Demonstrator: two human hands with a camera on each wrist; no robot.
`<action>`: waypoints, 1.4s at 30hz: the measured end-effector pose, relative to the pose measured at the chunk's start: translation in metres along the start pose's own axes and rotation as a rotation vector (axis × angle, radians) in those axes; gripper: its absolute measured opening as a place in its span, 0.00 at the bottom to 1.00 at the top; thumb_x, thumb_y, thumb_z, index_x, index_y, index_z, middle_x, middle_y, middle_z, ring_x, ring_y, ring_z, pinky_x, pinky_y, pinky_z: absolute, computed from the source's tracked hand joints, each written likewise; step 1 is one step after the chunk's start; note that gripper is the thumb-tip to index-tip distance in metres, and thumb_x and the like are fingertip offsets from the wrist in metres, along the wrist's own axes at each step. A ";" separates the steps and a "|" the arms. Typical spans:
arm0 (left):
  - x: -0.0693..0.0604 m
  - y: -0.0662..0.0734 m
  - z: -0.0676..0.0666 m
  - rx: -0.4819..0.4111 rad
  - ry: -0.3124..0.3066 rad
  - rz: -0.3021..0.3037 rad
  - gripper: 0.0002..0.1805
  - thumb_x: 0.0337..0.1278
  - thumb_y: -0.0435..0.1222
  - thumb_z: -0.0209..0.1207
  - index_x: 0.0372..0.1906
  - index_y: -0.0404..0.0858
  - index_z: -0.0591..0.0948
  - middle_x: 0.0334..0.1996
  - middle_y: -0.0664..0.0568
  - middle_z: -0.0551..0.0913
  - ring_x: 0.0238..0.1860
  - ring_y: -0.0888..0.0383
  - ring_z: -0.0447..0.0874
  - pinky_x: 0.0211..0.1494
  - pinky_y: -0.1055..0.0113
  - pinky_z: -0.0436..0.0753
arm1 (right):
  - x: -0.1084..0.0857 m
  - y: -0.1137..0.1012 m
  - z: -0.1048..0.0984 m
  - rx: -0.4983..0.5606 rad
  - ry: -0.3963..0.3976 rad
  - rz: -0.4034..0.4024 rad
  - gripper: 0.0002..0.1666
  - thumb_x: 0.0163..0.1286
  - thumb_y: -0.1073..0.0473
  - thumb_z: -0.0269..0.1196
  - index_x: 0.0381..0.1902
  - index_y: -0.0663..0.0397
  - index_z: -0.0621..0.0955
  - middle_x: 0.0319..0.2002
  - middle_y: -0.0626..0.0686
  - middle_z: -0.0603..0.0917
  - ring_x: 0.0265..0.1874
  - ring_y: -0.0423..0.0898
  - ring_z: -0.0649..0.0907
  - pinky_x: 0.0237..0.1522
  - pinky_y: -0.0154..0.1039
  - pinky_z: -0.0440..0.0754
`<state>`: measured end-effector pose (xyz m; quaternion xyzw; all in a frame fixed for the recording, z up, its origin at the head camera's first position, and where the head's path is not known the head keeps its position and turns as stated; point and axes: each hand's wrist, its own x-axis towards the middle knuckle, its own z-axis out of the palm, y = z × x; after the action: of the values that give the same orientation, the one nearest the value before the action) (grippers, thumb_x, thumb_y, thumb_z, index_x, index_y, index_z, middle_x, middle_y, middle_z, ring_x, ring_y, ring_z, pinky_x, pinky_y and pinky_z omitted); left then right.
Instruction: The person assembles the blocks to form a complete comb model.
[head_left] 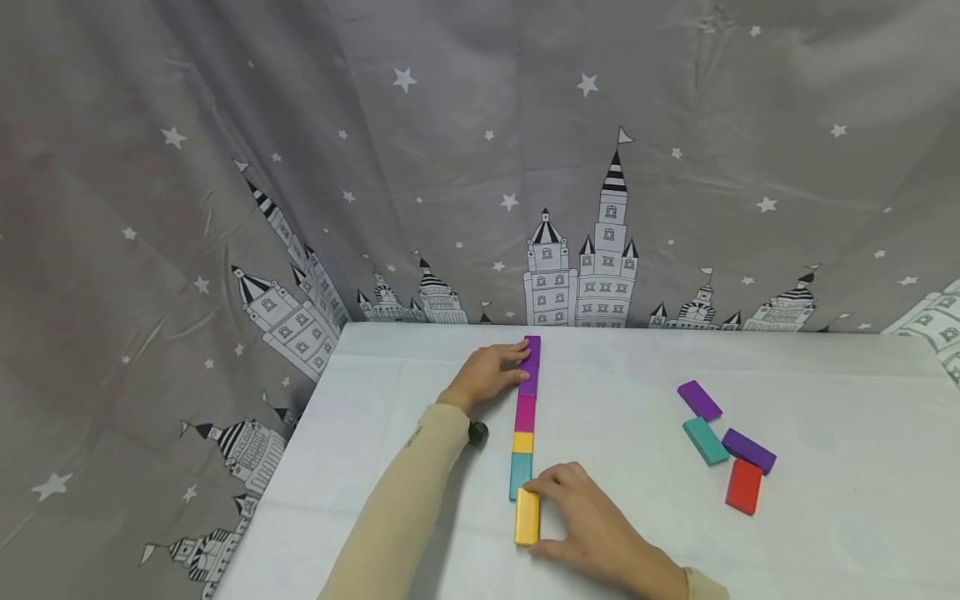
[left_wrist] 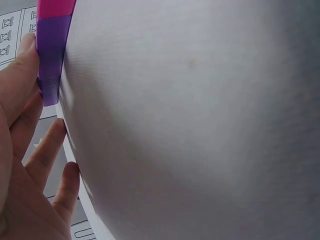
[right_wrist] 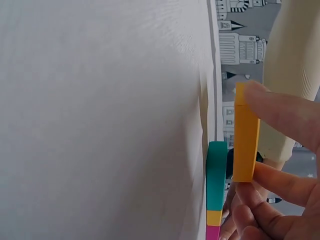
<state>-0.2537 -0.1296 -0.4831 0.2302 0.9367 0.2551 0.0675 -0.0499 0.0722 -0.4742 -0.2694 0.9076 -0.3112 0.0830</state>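
Note:
A single line of coloured blocks runs toward me in the head view: purple [head_left: 529, 383] at the far end, then pink [head_left: 526, 413], a short yellow piece [head_left: 522, 442] and teal [head_left: 521, 475]. My left hand [head_left: 486, 372] touches the left side of the purple end with thumb and forefinger; in the left wrist view its other fingers spread out past the purple block [left_wrist: 52, 47]. Between thumb and fingers, my right hand [head_left: 592, 529] pinches a yellow block [head_left: 527, 517] at the near end of the line. The right wrist view shows this yellow block [right_wrist: 246, 142] raised off the white surface, apart from the teal block [right_wrist: 216, 175].
To the right lie loose blocks: a purple one [head_left: 699, 400], a teal one [head_left: 705, 441], another purple one [head_left: 748, 451] and a red one [head_left: 744, 487]. A grey curtain [head_left: 450, 167] with printed castles stands behind the white tabletop [head_left: 615, 375].

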 end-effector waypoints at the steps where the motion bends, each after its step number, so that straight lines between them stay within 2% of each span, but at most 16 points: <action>1: 0.000 0.000 0.000 0.001 -0.001 -0.004 0.28 0.66 0.45 0.64 0.68 0.43 0.76 0.71 0.58 0.71 0.74 0.53 0.65 0.78 0.54 0.60 | 0.000 0.000 0.001 -0.003 -0.005 -0.006 0.38 0.51 0.44 0.79 0.58 0.50 0.83 0.52 0.43 0.77 0.52 0.42 0.73 0.57 0.41 0.80; 7: 0.000 -0.002 0.001 0.004 -0.010 -0.023 0.29 0.66 0.47 0.64 0.69 0.45 0.76 0.72 0.59 0.69 0.74 0.53 0.64 0.78 0.54 0.60 | 0.002 -0.003 0.007 -0.028 0.007 -0.061 0.38 0.48 0.45 0.81 0.57 0.51 0.84 0.47 0.42 0.76 0.49 0.39 0.72 0.53 0.38 0.79; 10: 0.000 -0.002 0.002 0.003 -0.010 -0.023 0.29 0.65 0.47 0.64 0.69 0.45 0.76 0.72 0.60 0.70 0.74 0.53 0.64 0.78 0.55 0.60 | 0.003 -0.006 0.007 -0.035 -0.018 -0.062 0.38 0.47 0.46 0.81 0.56 0.51 0.84 0.46 0.42 0.76 0.47 0.38 0.72 0.51 0.36 0.79; 16: 0.001 -0.004 0.004 -0.004 -0.005 -0.013 0.29 0.65 0.47 0.65 0.68 0.44 0.76 0.71 0.59 0.70 0.74 0.52 0.65 0.78 0.55 0.61 | 0.006 -0.014 0.007 -0.044 -0.122 0.025 0.38 0.47 0.43 0.81 0.55 0.50 0.85 0.43 0.40 0.76 0.43 0.38 0.72 0.49 0.36 0.80; 19: 0.001 -0.005 0.004 -0.002 -0.003 -0.005 0.29 0.65 0.46 0.65 0.68 0.44 0.76 0.71 0.59 0.70 0.74 0.52 0.65 0.78 0.56 0.61 | 0.007 -0.015 0.009 -0.060 -0.147 0.051 0.39 0.46 0.42 0.81 0.55 0.50 0.85 0.42 0.40 0.76 0.42 0.38 0.71 0.47 0.35 0.80; 34: 0.001 -0.003 0.003 0.011 -0.005 0.005 0.29 0.65 0.47 0.65 0.68 0.44 0.76 0.71 0.60 0.70 0.74 0.53 0.65 0.78 0.55 0.60 | 0.007 -0.015 0.013 -0.094 -0.119 0.071 0.38 0.47 0.38 0.80 0.53 0.50 0.85 0.43 0.42 0.77 0.43 0.39 0.72 0.48 0.37 0.80; 42: 0.001 0.000 0.000 0.006 -0.017 -0.018 0.29 0.66 0.47 0.64 0.69 0.44 0.76 0.72 0.59 0.70 0.74 0.53 0.64 0.78 0.54 0.59 | 0.011 -0.015 0.013 -0.116 -0.089 0.068 0.37 0.47 0.39 0.80 0.52 0.50 0.85 0.43 0.43 0.77 0.44 0.41 0.72 0.49 0.39 0.81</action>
<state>-0.2544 -0.1297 -0.4832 0.2241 0.9388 0.2498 0.0773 -0.0482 0.0499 -0.4749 -0.2562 0.9282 -0.2427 0.1180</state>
